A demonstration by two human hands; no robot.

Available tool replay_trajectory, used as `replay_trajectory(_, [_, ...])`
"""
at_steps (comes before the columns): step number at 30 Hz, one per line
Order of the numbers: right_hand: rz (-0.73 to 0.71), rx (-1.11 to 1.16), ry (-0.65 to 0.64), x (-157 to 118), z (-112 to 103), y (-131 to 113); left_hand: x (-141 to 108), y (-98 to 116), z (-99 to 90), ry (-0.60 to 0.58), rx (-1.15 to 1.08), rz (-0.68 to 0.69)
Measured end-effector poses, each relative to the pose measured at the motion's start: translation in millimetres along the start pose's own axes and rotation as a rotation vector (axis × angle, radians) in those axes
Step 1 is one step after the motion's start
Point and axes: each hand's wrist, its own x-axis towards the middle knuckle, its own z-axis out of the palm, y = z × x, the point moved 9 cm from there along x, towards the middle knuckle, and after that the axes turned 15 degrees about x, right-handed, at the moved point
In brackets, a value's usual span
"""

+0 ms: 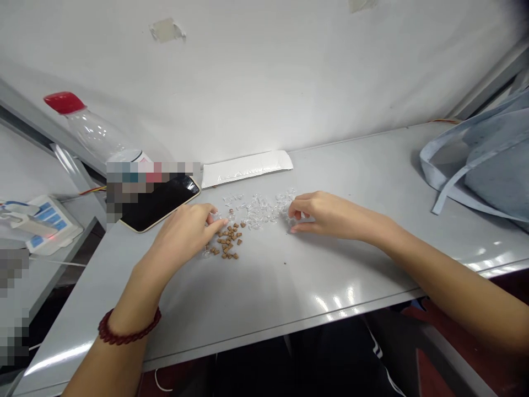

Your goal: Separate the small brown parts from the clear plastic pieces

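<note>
A loose pile of small clear plastic pieces lies on the grey table in front of me. Nearer to me, on its left, several small brown chunks are clustered. My left hand rests at the left side of the chunks, thumb and forefinger drawn close together. Clear bits show around those fingertips; what they grip is too small to make out. At the right edge of the clear pile, my right hand has its fingers curled toward the thumb, with clear pieces at the tips. Whatever it holds is partly hidden.
Behind the pile, a flat white packet lies along the wall. A black-screened phone and a red-capped clear bottle are at the left, beside a white power strip. A light blue fabric bag with straps sits at the right.
</note>
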Motion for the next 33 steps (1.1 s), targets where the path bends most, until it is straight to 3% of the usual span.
replay_trajectory(5, [-0.018,-0.05,-0.022,3,10,-5,-1,3,0.0,-0.025,0.063,-0.012])
replay_trajectory(11, [-0.022,-0.061,-0.009,3,13,-8,-3,28,6.9,-0.007,0.023,0.151])
replay_trajectory(18, [-0.005,-0.089,-0.023,2,16,-9,-4,37,10.3,0.025,-0.028,0.196])
replay_trajectory(33, [-0.098,0.063,-0.093,3,27,-22,-7,41,11.9,-0.083,-0.223,0.109])
